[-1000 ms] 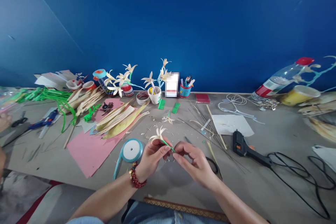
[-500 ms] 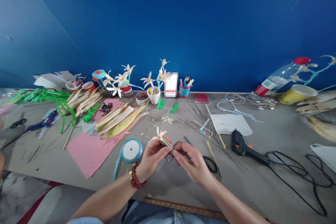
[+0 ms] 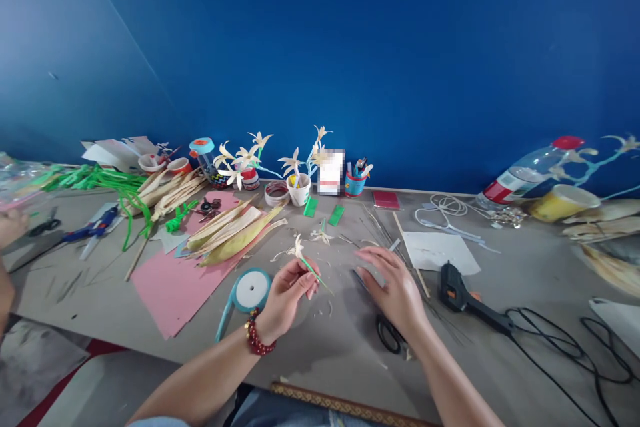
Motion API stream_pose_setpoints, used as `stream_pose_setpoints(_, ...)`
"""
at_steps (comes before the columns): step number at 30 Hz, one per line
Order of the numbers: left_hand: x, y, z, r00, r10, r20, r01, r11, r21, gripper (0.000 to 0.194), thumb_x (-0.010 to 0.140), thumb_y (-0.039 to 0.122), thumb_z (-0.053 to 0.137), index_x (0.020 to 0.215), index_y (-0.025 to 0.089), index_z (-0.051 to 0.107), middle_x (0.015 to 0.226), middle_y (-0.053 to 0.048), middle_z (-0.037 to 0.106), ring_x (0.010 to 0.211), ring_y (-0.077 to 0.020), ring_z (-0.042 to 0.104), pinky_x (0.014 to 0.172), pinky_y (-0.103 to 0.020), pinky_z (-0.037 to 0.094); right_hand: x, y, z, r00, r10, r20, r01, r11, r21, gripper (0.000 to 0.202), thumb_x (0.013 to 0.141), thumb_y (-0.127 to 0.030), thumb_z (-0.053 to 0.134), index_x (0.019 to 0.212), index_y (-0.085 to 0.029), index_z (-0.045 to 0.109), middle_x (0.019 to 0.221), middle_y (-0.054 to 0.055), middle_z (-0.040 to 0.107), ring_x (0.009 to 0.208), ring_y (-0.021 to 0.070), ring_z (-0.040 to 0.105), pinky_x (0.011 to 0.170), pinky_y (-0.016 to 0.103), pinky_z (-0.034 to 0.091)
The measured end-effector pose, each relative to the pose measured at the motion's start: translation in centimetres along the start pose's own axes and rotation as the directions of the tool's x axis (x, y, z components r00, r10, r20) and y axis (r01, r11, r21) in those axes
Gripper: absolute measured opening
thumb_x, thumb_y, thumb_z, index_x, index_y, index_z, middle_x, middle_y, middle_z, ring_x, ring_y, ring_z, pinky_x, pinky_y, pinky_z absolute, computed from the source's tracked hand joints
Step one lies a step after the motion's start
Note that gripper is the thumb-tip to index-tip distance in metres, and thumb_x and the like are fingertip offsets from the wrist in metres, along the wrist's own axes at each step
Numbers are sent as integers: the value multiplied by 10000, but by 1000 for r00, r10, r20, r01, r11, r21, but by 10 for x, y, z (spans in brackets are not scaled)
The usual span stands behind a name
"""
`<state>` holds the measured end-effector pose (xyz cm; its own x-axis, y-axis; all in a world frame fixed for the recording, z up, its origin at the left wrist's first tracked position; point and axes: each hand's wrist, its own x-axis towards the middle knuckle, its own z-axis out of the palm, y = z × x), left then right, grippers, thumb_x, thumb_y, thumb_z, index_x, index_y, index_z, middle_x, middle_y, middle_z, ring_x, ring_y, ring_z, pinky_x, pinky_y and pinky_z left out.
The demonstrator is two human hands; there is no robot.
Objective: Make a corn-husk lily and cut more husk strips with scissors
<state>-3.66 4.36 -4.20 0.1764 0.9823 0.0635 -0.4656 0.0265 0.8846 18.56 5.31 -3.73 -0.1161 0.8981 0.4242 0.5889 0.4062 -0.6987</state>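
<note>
Head view: the left hand (image 3: 287, 291) pinches the green stem (image 3: 309, 267) of a pale flower (image 3: 299, 246) between thumb and fingers, holding it above the table (image 3: 325, 347), stem end angled down. The right hand (image 3: 397, 283), apart from it, spreads loosely over black scissors (image 3: 384, 333); contact cannot be told. A blue ribbon spool (image 3: 243, 290) lies just beside the left hand, a glue gun (image 3: 453, 290) right of the other.

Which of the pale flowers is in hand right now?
The flower whose green stem is pinched by the left hand. Neither hand holds the others: the loose flower lies on the table beyond it, the remaining flowers farther back.
</note>
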Motion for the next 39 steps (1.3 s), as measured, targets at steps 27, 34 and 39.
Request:
stream_pose_setpoints(27, 3, -16, -2, 988, -145, 57, 129, 967, 219, 279, 791, 409, 748, 825, 147, 656, 747, -9, 562, 652, -115, 475, 609, -220, 402, -18, -29, 24, 979, -25, 205, -39, 952, 305, 171, 859, -159, 518, 708, -218, 571, 693, 12, 579, 721, 188, 564, 667, 274, 422)
stream_pose_setpoints(34, 2, -16, 3, 985, -173, -10, 173, 978, 118, 299, 719, 385, 811, 841, 148, 675, 749, -8, 613, 625, -105, 503, 590, -224, 411, -14, -30, 26, 979, -6, 202, -45, 967, 249, 200, 887, -178, 498, 698, -221, 552, 687, 12, 604, 704, 187, 585, 661, 273, 435)
stream_pose_setpoints(39, 3, -16, 4, 991, -130, -37, 131, 991, 30, 268, 716, 347, 819, 779, 148, 652, 731, 2, 614, 588, -96, 516, 557, -228, 393, -16, -28, -10, 970, 56, 237, -10, 981, -192, 171, 905, -347, 581, 1010, -217, 614, 938, 94, 712, 790, 260, 679, 692, 342, 499)
